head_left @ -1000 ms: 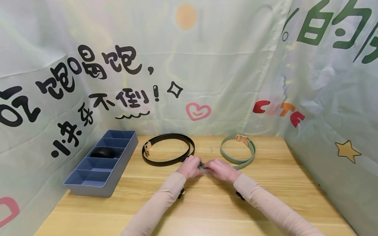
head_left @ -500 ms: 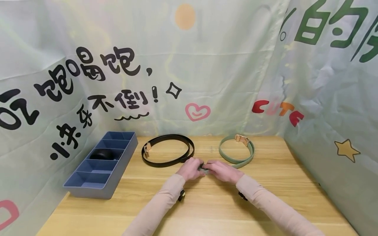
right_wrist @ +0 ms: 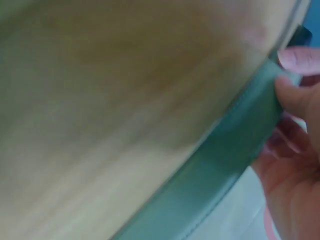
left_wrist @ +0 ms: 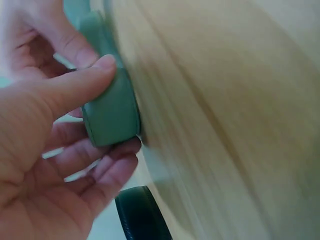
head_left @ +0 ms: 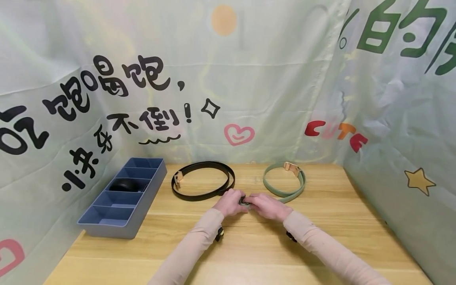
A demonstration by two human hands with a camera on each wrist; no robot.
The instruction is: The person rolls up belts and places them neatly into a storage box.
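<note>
A green belt [head_left: 302,186] with a gold-coloured buckle [head_left: 292,168] lies in a loop at the back right. Its free end is rolled into a small coil [head_left: 244,201] between my two hands. My left hand [head_left: 229,202] grips the coil from the left; in the left wrist view its thumb [left_wrist: 82,85] presses the coil's outer face, with the other fingers curled below. My right hand [head_left: 268,206] pinches the belt on the right side of the coil. In the right wrist view the flat green strap [right_wrist: 200,170] runs away from its fingertips along the tabletop.
A black belt [head_left: 196,198] with a gold-coloured buckle lies looped just beyond my left hand. At the left stands a blue-grey divided tray [head_left: 142,209], with a dark rounded thing [head_left: 124,185] in one compartment. Printed cloth [head_left: 278,99] hangs behind the wooden table [head_left: 242,253].
The green loop has slid slightly left, toward the coil between my hands. Both hands stay in nearly the same place; the black belt and tray have not moved.
</note>
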